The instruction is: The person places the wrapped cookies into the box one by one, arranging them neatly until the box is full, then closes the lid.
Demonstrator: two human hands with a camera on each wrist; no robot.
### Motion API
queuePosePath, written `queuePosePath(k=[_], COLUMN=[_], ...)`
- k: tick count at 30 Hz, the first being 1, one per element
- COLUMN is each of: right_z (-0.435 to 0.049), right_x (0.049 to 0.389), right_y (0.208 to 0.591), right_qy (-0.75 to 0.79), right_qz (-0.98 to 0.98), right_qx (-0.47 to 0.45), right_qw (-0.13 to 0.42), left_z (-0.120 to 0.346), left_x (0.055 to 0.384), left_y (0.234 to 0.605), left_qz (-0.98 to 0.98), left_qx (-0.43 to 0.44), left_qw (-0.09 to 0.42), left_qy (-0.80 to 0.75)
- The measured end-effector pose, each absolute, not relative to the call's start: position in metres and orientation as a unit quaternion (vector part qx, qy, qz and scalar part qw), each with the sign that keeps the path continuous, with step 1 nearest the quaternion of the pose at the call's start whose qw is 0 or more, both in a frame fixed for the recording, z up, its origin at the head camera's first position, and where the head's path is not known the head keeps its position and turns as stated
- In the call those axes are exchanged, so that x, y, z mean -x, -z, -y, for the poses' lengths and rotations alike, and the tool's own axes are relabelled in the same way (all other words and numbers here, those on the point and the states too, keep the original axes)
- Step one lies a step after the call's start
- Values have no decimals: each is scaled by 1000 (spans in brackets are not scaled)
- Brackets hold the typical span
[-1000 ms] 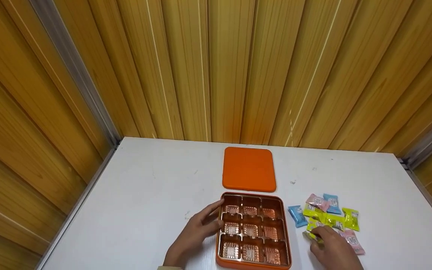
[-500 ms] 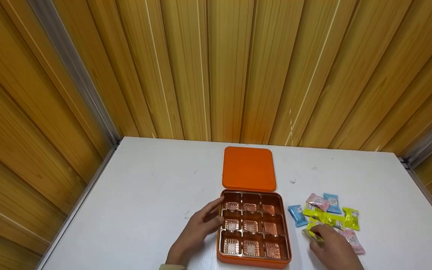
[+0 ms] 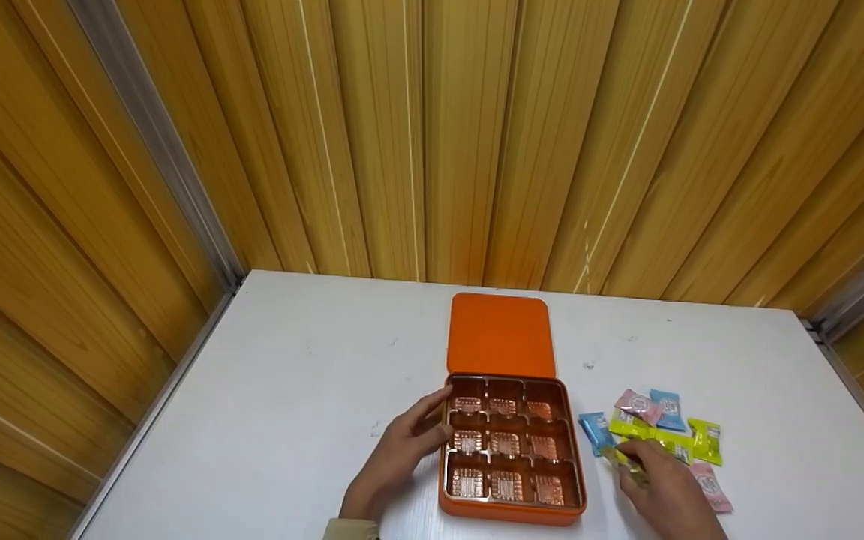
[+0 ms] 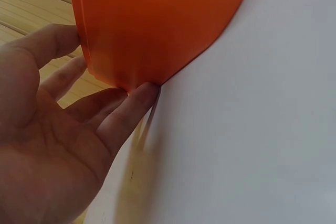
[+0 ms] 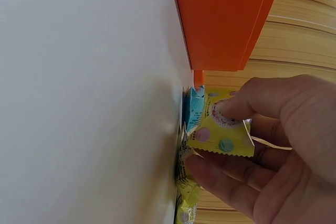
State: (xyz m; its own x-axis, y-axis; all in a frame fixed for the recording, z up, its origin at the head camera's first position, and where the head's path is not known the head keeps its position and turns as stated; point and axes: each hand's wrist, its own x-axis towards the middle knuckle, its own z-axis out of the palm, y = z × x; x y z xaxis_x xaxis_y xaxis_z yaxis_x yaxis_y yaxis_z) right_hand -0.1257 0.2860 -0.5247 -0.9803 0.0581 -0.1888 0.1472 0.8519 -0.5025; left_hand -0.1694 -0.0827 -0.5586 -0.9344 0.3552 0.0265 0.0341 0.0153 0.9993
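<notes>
An orange tin box (image 3: 511,512) with a brown nine-compartment insert stands on the white table, its compartments bare. Along its left side lie the spread, fairly straight fingers of my left hand (image 3: 394,454), and the left wrist view has their tips touching the orange wall (image 4: 157,30). To the right of the tin, my right hand (image 3: 664,484) pinches a yellow wrapped candy (image 5: 223,124) between thumb and fingers, just over the pile. Around it lie several more wrapped candies: blue ones (image 3: 595,431), pink ones (image 3: 711,487) and yellow ones (image 3: 706,441).
Directly behind the tin lies its flat orange lid (image 3: 499,334), against the tin's back edge. Wood-patterned panels (image 3: 462,150) close off the table's far side and both flanks. White tabletop (image 3: 267,420) extends left of the left hand.
The tin has slid away from me until it meets the lid, my left hand moving with it. My right hand has lifted the yellow candy slightly from the pile.
</notes>
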Motion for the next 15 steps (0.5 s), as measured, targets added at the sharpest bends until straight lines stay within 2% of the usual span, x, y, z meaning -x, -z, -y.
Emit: queuePosePath(k=[7,15], right_z=[-286,-286], right_x=[124,116], right_y=[521,519], right_qy=[295,278], right_qz=[-952,-960], right_qx=[-61,-19], right_qw=[50,-10], left_z=[85,81], left_x=[168,168], left_y=[561,561], left_qz=[-693,-688], left_qx=[-142,-138], left_qw=[122,126], left_qy=[-696,-701])
